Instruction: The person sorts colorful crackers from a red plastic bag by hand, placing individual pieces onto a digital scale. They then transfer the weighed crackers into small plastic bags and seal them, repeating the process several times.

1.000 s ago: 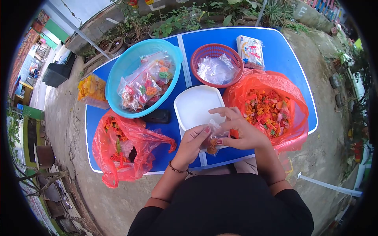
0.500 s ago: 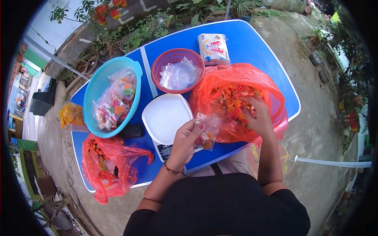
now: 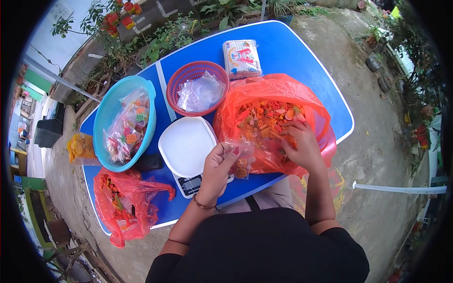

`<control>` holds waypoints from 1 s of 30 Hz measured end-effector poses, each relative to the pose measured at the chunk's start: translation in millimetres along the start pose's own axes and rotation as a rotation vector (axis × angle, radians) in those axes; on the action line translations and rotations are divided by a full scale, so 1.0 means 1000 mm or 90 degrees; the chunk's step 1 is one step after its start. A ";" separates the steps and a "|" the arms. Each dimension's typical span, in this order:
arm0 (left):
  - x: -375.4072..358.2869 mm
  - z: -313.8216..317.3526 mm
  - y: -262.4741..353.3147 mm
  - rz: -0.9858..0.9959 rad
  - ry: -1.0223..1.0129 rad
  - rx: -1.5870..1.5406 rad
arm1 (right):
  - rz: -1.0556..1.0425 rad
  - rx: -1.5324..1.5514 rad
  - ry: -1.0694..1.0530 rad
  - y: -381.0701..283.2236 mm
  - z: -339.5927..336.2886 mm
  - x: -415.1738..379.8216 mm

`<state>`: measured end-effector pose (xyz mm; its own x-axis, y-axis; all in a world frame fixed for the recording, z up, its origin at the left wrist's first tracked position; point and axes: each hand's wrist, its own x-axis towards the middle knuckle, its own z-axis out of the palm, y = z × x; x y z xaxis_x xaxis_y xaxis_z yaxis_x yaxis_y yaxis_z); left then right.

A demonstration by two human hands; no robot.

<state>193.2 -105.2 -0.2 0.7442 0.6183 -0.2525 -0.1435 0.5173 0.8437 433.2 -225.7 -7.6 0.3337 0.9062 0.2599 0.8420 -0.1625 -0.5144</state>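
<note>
My left hand (image 3: 218,167) pinches the top of a small clear plastic bag (image 3: 242,166), which has a few orange snack pieces at its bottom. Inside the mouth of a large red plastic bag (image 3: 283,86), my right hand (image 3: 304,147) curls its fingers around some of the colourful snack pieces (image 3: 266,118) piled there. Part of what it grasps is hidden by the fingers. Left of the large bag stands a white kitchen scale (image 3: 186,146) with a bare platform, just beyond my left hand.
A turquoise basin (image 3: 97,132) holds several filled packets. Clear bags lie in a red basket (image 3: 177,78), near a white wrapped pack (image 3: 242,59). Another red bag (image 3: 148,188), a dark object (image 3: 148,162) and a packet of yellow snacks (image 3: 84,145) sit left on the blue table (image 3: 292,47).
My right hand has shifted within the large red bag and its fingers have drawn in around snack pieces. My left hand still holds the small bag. The whole view has shifted slightly.
</note>
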 end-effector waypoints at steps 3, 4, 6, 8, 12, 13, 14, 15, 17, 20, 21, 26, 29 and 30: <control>0.001 0.001 -0.002 0.008 0.002 -0.005 | -0.005 0.031 0.019 -0.004 0.018 0.008; 0.002 0.003 -0.001 0.010 0.000 -0.018 | -0.009 0.034 0.020 -0.009 0.024 0.010; 0.003 0.004 -0.002 0.007 -0.005 -0.026 | -0.022 -0.017 0.042 -0.015 0.035 0.011; 0.005 0.002 -0.004 0.001 -0.007 -0.017 | -0.031 -0.034 0.054 -0.017 0.039 0.011; 0.003 0.004 -0.006 0.010 0.002 0.003 | -0.017 0.035 0.063 -0.016 0.035 0.005; 0.003 0.003 -0.010 0.019 0.012 0.014 | -0.009 0.059 0.068 -0.018 0.033 0.005; 0.003 0.003 -0.013 0.028 0.023 0.024 | 0.001 0.111 0.081 -0.021 0.030 0.004; 0.003 0.003 -0.014 0.038 0.023 0.026 | 0.011 0.163 0.094 -0.027 0.026 0.004; 0.003 0.002 -0.015 0.057 0.022 0.029 | 0.035 0.221 0.108 -0.033 0.020 0.004; 0.001 -0.003 -0.013 0.026 0.044 0.031 | 0.055 0.195 0.120 -0.034 0.018 0.006; 0.001 -0.004 -0.012 0.036 0.046 0.046 | 0.050 0.157 0.131 -0.031 0.020 0.006; -0.010 -0.008 -0.001 0.083 0.074 0.096 | -0.007 0.097 0.169 -0.040 0.025 0.010; -0.015 -0.016 0.000 0.107 0.111 0.088 | -0.049 0.239 0.101 -0.068 0.025 0.015; -0.017 -0.020 0.000 0.132 0.117 0.102 | -0.080 0.280 0.076 -0.080 0.027 0.017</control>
<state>167.2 -104.1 -5.2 0.5769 0.8053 -0.1367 -0.1649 0.2787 0.9461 360.3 -186.9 15.3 0.3089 0.8529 0.4209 0.6279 0.1495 -0.7638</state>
